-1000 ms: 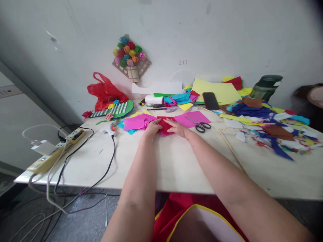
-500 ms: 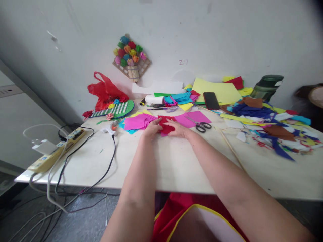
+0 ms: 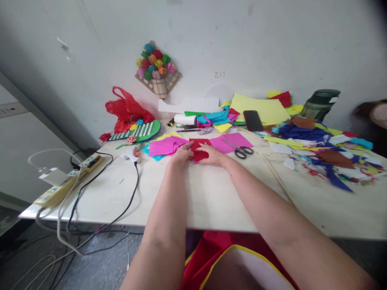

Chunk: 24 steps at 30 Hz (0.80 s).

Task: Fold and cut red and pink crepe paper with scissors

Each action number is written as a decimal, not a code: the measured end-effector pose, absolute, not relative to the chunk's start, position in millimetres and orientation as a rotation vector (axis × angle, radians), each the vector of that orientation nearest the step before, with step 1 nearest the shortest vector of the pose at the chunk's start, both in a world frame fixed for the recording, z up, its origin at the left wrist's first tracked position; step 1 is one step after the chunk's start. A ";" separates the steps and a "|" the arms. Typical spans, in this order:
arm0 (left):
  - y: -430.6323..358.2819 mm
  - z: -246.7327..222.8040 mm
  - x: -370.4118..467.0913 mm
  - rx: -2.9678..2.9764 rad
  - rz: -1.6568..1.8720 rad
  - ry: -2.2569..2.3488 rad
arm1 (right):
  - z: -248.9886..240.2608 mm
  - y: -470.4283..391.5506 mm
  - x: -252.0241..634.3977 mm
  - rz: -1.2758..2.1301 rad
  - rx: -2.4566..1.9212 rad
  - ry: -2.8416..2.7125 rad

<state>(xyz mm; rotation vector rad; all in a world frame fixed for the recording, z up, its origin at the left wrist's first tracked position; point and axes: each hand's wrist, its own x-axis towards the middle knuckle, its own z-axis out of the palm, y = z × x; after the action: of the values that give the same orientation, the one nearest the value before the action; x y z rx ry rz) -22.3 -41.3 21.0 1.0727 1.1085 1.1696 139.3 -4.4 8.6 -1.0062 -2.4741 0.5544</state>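
Note:
A small red paper sheet (image 3: pixel 200 146) lies at mid-table, with a pink edge showing under its lower side. My left hand (image 3: pixel 182 154) grips the left edge of the red sheet between thumb and fingers. On the sheet's right part rests my right hand (image 3: pixel 214 155), its fingers spread over the surface. Left of my hands is a loose pile of pink paper (image 3: pixel 163 146) over blue and yellow pieces. To the right, pink sheets (image 3: pixel 242 139) lie partly under a pair of scissors (image 3: pixel 240 151) with dark handles.
A glue gun (image 3: pixel 130 156) trails its cord toward a power strip (image 3: pixel 69 181) at left. Paper scraps (image 3: pixel 335 159) heap up at right beside a wooden stick (image 3: pixel 279 179). Behind are a phone (image 3: pixel 253 121), a green bottle (image 3: pixel 320 105) and a red plastic bag (image 3: pixel 128 108).
My right hand has shifted slightly left and down over the red sheet, fingers a little more bent. The left hand stays almost in place at the sheet's edge.

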 end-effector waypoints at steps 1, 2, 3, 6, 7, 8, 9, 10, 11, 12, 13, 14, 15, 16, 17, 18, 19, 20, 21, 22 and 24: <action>-40.5 20.1 -22.8 1.081 1.167 1.110 | 9.1 -5.3 139.1 0.553 -1.000 -2.465; -39.6 19.3 -23.3 1.090 1.161 1.114 | 9.5 -6.2 138.8 0.549 -0.994 -2.456; -38.8 18.7 -23.8 1.096 1.155 1.116 | 9.8 -7.0 138.5 0.542 -0.987 -2.449; -37.2 18.0 -24.6 1.081 1.155 1.102 | 9.2 -8.0 137.9 0.524 -0.974 -2.432; -37.0 18.2 -24.8 1.075 1.153 1.089 | 8.7 -8.0 137.8 0.525 -0.967 -2.425; -36.9 18.4 -25.0 1.070 1.150 1.076 | 8.1 -7.8 137.9 0.530 -0.959 -2.415; -36.9 18.7 -25.1 1.065 1.145 1.064 | 7.6 -7.5 138.0 0.537 -0.950 -2.405; -36.9 19.1 -25.2 1.060 1.140 1.054 | 7.2 -7.2 138.2 0.545 -0.942 -2.395; -37.0 19.4 -25.4 1.055 1.136 1.046 | 6.9 -6.9 138.3 0.553 -0.938 -2.386; -37.2 19.8 -25.4 1.053 1.132 1.042 | 6.8 -6.5 138.3 0.560 -0.937 -2.376; -37.4 20.2 -25.4 1.050 1.130 1.042 | 6.7 -6.1 138.3 0.566 -0.936 -2.367; -37.6 20.6 -25.3 1.047 1.132 1.043 | 6.7 -5.6 138.2 0.572 -0.931 -2.357; -37.9 21.0 -25.1 1.042 1.136 1.043 | 6.7 -5.2 138.0 0.578 -0.921 -2.345; -38.2 21.4 -24.8 1.035 1.141 1.044 | 6.7 -4.7 137.7 0.582 -0.905 -2.331; -38.5 21.8 -24.5 1.028 1.144 1.044 | 6.7 -4.3 137.5 0.588 -0.886 -2.319; -38.7 22.1 -24.3 1.022 1.147 1.044 | 6.6 -4.0 137.1 0.595 -0.868 -2.307; -38.8 22.2 -24.1 1.019 1.148 1.044 | 6.5 -3.9 136.8 0.602 -0.853 -2.295; -38.8 22.2 -23.9 1.018 1.147 1.046 | 6.4 -3.8 136.5 0.609 -0.843 -2.285; -38.6 22.1 -23.8 1.019 1.146 1.051 | 6.2 -3.8 136.1 0.616 -0.839 -2.274; -38.4 21.9 -23.8 1.021 1.146 1.057 | 5.9 -3.8 135.8 0.624 -0.838 -2.262; -37.7 21.5 -23.8 1.023 1.148 1.075 | 5.3 -3.8 134.9 0.637 -0.826 -2.237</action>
<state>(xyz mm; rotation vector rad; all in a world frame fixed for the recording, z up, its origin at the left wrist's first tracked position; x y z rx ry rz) -23.8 -37.7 21.5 1.0234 1.0746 1.1476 134.9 -3.8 5.3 -0.8261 -2.2367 0.6367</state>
